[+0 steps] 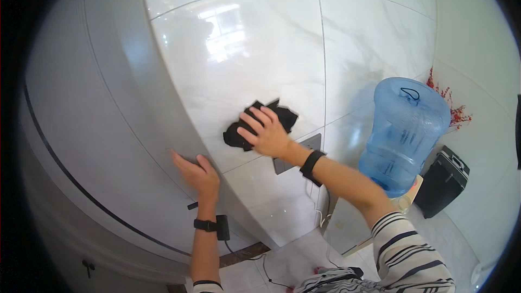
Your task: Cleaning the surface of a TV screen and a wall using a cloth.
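Note:
With fingers spread, my right hand (266, 132) presses a crumpled black cloth (288, 118) flat against the white marbled wall tile (264, 65). The cloth sticks out on both sides of the hand, and its middle is hidden under the palm. Just below the wrist, a grey socket panel (311, 143) is partly covered by my forearm. My left hand (199, 175) holds nothing, its thumb apart from the fingers. It is beside the pale door panel (122, 130) and its frame; whether it touches them I cannot tell.
At right, a large blue water bottle (407, 130) sits upside down on a dispenser (352, 226). Behind it are red-berried sprigs (458, 116) and a black case (443, 183). A cable (266, 270) from the device at my left wrist hangs across the floor.

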`<state>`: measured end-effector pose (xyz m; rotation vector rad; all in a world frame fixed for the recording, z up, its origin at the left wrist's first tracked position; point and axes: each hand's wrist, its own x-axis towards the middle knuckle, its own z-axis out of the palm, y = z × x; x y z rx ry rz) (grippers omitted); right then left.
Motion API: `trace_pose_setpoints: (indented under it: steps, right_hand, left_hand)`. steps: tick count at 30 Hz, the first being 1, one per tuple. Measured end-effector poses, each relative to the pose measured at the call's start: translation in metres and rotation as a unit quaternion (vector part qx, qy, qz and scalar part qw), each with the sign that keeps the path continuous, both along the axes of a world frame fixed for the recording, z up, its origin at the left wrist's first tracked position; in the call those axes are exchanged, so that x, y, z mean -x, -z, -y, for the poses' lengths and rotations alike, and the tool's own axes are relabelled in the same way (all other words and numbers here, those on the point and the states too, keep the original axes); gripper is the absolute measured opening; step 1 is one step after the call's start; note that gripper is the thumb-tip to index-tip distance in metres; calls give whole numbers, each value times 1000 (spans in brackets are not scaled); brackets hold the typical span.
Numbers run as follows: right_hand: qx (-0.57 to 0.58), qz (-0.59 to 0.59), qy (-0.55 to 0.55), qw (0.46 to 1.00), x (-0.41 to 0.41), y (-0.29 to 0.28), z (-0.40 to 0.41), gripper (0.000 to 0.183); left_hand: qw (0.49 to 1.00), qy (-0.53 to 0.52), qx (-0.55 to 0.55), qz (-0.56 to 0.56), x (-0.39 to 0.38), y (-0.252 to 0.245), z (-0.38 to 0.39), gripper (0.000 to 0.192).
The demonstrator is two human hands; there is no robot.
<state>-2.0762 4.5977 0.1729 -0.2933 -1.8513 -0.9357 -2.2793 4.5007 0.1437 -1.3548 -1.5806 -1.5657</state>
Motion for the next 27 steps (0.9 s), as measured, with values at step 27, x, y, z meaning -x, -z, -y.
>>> trace_pose_setpoints:
  steps: [27]
  right_hand:
    - [-18, -67, 18, 997, 57, -89, 12, 45]
  left_hand:
    - [990, 123, -66, 10, 3, 7, -2, 57]
